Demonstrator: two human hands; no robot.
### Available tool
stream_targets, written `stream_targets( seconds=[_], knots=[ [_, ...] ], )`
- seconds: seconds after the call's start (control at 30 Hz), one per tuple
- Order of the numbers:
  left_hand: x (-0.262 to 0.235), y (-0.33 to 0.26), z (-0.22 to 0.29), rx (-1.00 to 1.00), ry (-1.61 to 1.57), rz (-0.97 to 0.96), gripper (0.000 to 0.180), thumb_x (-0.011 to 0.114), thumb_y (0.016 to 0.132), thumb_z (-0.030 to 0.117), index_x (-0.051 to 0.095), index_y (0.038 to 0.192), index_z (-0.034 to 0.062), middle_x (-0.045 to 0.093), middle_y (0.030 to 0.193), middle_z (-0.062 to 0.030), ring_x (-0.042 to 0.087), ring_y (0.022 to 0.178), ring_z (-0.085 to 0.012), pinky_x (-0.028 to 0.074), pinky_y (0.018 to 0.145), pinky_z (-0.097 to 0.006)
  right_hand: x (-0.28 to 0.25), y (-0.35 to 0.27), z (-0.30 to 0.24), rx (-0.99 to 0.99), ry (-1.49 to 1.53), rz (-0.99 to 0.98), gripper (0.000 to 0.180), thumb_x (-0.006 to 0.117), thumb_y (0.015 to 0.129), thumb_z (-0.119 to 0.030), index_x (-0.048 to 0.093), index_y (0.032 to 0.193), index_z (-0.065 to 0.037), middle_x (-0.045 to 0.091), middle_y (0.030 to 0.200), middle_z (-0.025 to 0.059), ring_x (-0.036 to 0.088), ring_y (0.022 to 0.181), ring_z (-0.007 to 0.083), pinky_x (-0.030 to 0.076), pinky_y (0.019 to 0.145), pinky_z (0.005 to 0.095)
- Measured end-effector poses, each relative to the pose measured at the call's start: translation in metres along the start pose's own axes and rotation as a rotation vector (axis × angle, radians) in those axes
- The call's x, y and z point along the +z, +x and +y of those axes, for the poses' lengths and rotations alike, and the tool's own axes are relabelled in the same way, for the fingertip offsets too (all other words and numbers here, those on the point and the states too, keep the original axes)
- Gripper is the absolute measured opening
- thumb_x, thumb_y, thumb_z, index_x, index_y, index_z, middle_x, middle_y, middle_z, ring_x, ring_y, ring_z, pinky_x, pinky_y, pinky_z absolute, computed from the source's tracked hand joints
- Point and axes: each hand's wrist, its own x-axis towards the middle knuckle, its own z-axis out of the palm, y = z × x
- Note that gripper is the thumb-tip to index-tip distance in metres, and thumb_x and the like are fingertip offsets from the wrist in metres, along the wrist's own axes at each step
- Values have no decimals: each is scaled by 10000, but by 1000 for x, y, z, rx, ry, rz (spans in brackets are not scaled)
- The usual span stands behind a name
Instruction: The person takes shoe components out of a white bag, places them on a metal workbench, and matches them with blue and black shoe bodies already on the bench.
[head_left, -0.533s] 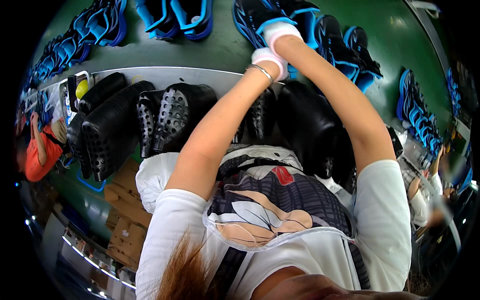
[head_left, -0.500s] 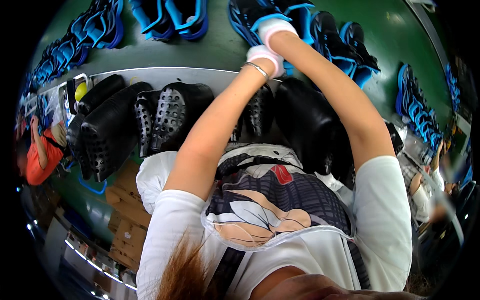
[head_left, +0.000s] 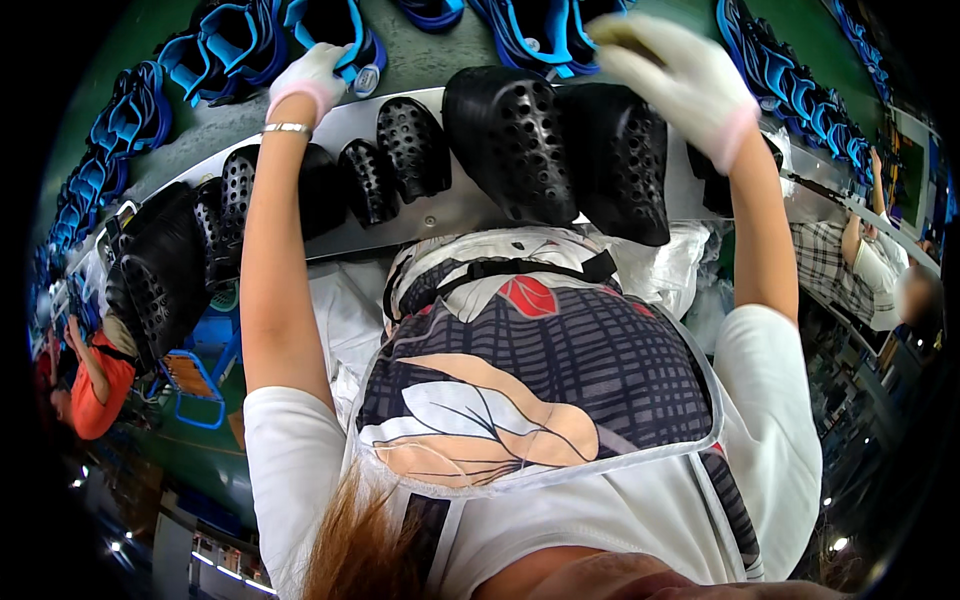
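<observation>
My left hand [head_left: 308, 82], in a white glove with a pink cuff, has its fingers curled at the collar of a black-and-blue shoe [head_left: 362, 55] at the far side of the metal ledge. To the right, my right hand [head_left: 680, 85], gloved too, is raised above the ledge beside another blue-lined shoe [head_left: 545, 35]. Motion blurs its fingers; an olive-yellow patch [head_left: 625, 38] shows at them, and I cannot make out whether it is a held thing or part of the glove. Between my arms stand black hollow-looking pieces with round holes [head_left: 510, 140].
The metal ledge [head_left: 430, 215] runs across in front of me. Rows of blue-lined shoes [head_left: 130, 120] stand on the green surface beyond, left and right. A person in orange [head_left: 105, 385] is at left, another person in white [head_left: 875, 280] at right. White plastic sheeting [head_left: 660, 270] hangs below the ledge.
My hands, close together on a shoe at the far side before, have come apart. The left moved left to another shoe; the right moved right and nearer. My view has shifted along the ledge.
</observation>
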Motion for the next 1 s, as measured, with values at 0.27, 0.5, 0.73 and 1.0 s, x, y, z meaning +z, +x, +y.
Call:
stream_targets(
  seconds=[0.27,0.5,0.73,1.0],
  knots=[
    [-17,-93,99,15,-357,410,424,680,863,222,604,1270,128,598,1204,-113,644,937,-214,532,814,-321,10,-134,6,34,20,1,573,791,684,-320,629,1173,-72,636,1132,105,585,1071,306,472,936,388],
    [-9,-123,139,111,-441,361,379,656,854,154,625,1225,81,621,1145,-115,649,905,-226,521,776,-295,32,-126,6,-58,-152,23,692,817,632,-347,565,1224,-91,593,1157,124,552,1102,329,454,945,411],
    [-6,-137,141,57,-523,357,371,656,860,156,625,1221,76,631,1134,-118,652,895,-227,519,778,-301,44,-118,9,-109,-135,47,624,814,626,-348,581,1136,-73,602,1069,120,580,1032,315,481,887,401],
    [-51,-157,145,-27,-1538,110,542,515,998,317,440,1390,-49,579,1229,-141,606,956,-149,495,724,-223,1,-111,-21,-144,86,33,633,860,572,-277,587,1089,-36,593,1010,113,607,961,285,501,832,365]
  ],
)
